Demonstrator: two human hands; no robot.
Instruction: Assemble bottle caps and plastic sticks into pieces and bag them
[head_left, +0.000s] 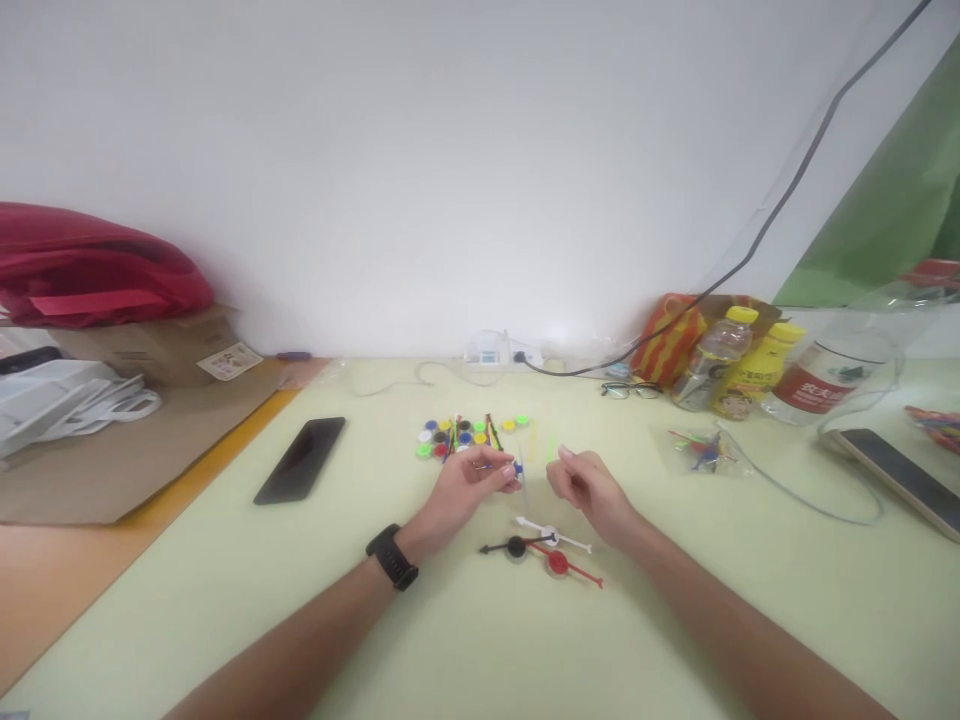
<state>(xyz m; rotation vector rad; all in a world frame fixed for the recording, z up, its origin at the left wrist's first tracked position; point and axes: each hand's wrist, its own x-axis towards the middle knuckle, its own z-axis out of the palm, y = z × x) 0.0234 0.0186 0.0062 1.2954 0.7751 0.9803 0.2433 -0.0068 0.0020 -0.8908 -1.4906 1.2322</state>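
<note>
My left hand (pixel 459 492), with a black watch on its wrist, pinches a small blue plastic piece (pixel 517 468) at its fingertips. To its right, my right hand (pixel 596 495) is closed, thumb against curled fingers; whatever it may hold is hidden. Nearer to me on the table lie three arrow spinners with round bases: a white one (pixel 550 536), a black one (pixel 516 547) and a red one (pixel 557 566). Beyond my left hand are several coloured discs (pixel 480 426) and thin arrow sticks (pixel 492 432). Pale yellow and green strips lie between the hands, farther back.
A black phone (pixel 301 460) lies to the left, near a cardboard box (pixel 142 350) with a red bag (pixel 97 265) on top. At right are a plastic packet of arrow pieces (pixel 705 452), glasses (pixel 631 390), bottles (pixel 754 370) and another phone (pixel 904 475). A power cable runs along the wall.
</note>
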